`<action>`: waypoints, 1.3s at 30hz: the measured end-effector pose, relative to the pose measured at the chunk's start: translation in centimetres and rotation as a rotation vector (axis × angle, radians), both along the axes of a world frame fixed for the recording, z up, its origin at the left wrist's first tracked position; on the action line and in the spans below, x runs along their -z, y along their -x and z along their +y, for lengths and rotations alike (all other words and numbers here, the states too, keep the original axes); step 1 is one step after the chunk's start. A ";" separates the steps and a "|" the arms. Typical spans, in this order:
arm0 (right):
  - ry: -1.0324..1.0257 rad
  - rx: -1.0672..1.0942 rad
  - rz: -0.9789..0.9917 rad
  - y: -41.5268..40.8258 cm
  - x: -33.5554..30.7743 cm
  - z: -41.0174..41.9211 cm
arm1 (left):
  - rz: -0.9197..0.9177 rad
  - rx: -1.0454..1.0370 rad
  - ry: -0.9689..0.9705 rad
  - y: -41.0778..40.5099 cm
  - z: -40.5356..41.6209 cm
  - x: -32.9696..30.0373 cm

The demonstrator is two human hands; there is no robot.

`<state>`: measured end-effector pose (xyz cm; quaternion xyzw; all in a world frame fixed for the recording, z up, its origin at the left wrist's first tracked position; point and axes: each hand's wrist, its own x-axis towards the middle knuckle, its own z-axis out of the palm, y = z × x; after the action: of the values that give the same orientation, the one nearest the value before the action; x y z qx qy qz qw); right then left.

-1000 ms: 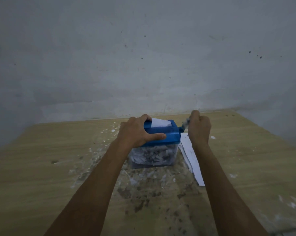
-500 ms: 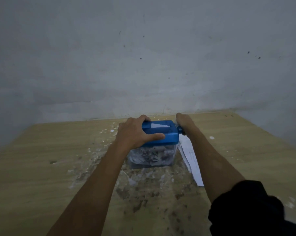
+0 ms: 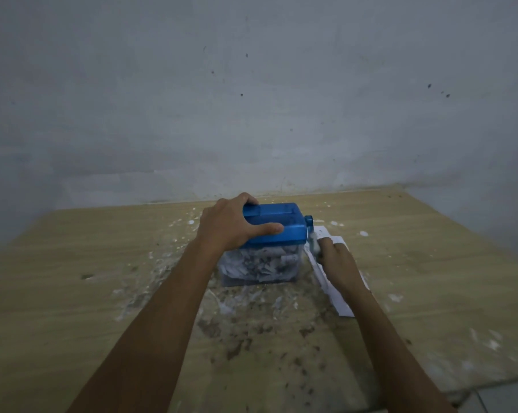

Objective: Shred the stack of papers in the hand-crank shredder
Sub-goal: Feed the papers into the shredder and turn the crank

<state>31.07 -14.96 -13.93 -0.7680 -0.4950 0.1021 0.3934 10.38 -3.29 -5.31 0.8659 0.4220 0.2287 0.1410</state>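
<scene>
A small hand-crank shredder (image 3: 284, 231) with a blue top stands mid-table; its clear bin (image 3: 260, 268) is full of paper shreds. My left hand (image 3: 231, 225) grips the blue top from the left, thumb across its front. My right hand (image 3: 333, 257) holds the crank handle (image 3: 312, 242), which hangs down on the shredder's right side. No paper shows above the slot. White sheets (image 3: 338, 296) lie flat on the table to the right, partly under my right forearm.
The wooden table (image 3: 88, 308) is stained and dotted with white scraps and dark specks around the shredder. A grey wall (image 3: 251, 99) rises right behind it. The table's right edge and a bit of floor (image 3: 505, 397) show at bottom right.
The crank went from up, over the back, to down at the front with my right hand on it. The paper sticking out of the slot has sunk out of sight. My left hand stayed put.
</scene>
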 end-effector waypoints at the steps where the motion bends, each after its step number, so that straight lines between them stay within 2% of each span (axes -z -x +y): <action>1: -0.079 0.007 0.101 0.6 -1.0 -0.4 | 0.007 -0.002 0.007 0.0 0.1 -0.1; 3: -0.258 0.038 0.375 1.5 -3.2 -0.7 | 0.027 0.004 0.009 -0.1 0.0 -0.3; 5: -0.359 0.105 0.505 1.9 -5.3 -0.2 | 0.034 0.009 -0.010 -0.1 0.0 -0.2; 8: -0.372 0.169 0.444 1.8 -7.4 1.0 | 0.046 0.002 -0.038 -0.3 0.0 -0.1; 12: -0.383 0.126 0.379 1.0 -9.8 2.7 | 0.063 0.017 -0.053 -0.4 0.4 0.0; 15: -0.323 0.040 0.437 0.2 -10.9 4.8 | 0.061 0.027 -0.047 -0.4 0.5 -0.1; 17: -0.209 -0.010 0.412 -0.4 -11.0 6.4 | 0.044 0.029 -0.049 -0.3 0.6 0.0; 22: 0.098 -0.002 0.415 -1.8 -6.7 8.6 | 0.013 -0.013 -0.080 -0.4 0.4 0.5; 24: 0.208 -0.045 0.326 -1.8 -4.6 7.9 | -0.010 -0.028 -0.069 -0.3 0.2 0.7; 27: 0.320 -0.046 0.012 -1.9 -2.1 5.8 | -0.019 -0.034 -0.064 -0.5 0.0 0.7; 29: 0.288 -0.010 -0.108 -1.6 -1.3 3.7 | -0.018 -0.038 -0.064 -0.6 -0.2 0.6; 31: 0.199 0.006 -0.088 -1.1 -1.1 1.7 | -0.011 -0.030 -0.058 -0.5 -0.4 0.4; 32: 0.163 0.005 -0.065 -0.8 -1.2 1.0 | -0.011 -0.025 -0.054 -0.5 -0.4 0.3; 35: -0.046 0.036 0.296 0.1 -2.3 -1.0 | -0.009 -0.019 -0.043 -0.5 -0.7 -0.1; 39: -0.222 0.016 0.580 1.2 -4.5 -1.3 | 0.010 -0.021 -0.026 -0.3 -0.6 -0.3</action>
<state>29.89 -16.30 -9.45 -0.6630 -0.3641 0.2590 0.6007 10.72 -3.92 -4.97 0.8643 0.4287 0.2313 0.1251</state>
